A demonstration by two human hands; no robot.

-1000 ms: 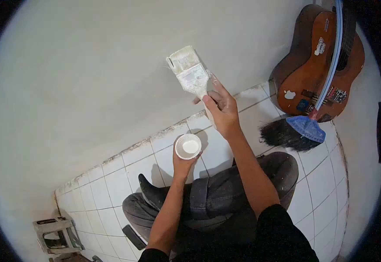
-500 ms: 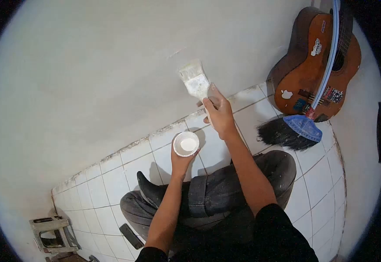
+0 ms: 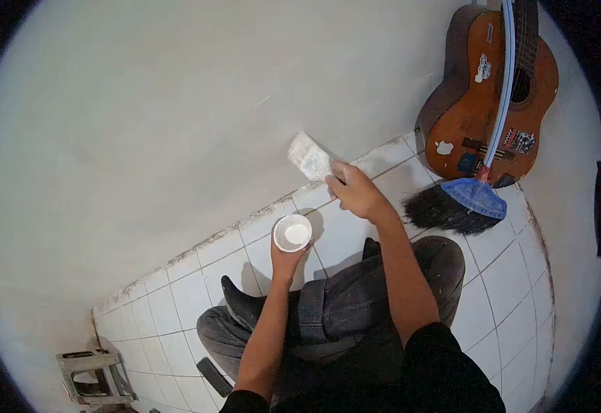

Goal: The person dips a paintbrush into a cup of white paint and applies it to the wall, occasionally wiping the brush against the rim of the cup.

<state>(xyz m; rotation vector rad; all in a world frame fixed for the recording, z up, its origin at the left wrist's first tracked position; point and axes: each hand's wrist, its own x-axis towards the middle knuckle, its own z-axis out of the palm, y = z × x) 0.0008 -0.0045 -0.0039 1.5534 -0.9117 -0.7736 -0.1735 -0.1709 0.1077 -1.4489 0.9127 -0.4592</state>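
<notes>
The left hand (image 3: 286, 261) has its grip round a cup (image 3: 293, 220), and the right hand (image 3: 359, 194), beyond the cup, has its grip on a brush (image 3: 310, 157).

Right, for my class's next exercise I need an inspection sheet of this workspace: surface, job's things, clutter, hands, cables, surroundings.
Surface: pale wall with a small light streak; white tiled floor, grimy along the wall edge.
Job's things: paintbrush, bristles toward the wall, contact unclear; white cup, whitish inside.
Clutter: broom in front of a guitar; dark flat object on the floor.
Hands: right hand grips the paintbrush; left hand holds the cup.
Cables: nothing seen.
Surroundings: stool-like object, lower left.
</notes>
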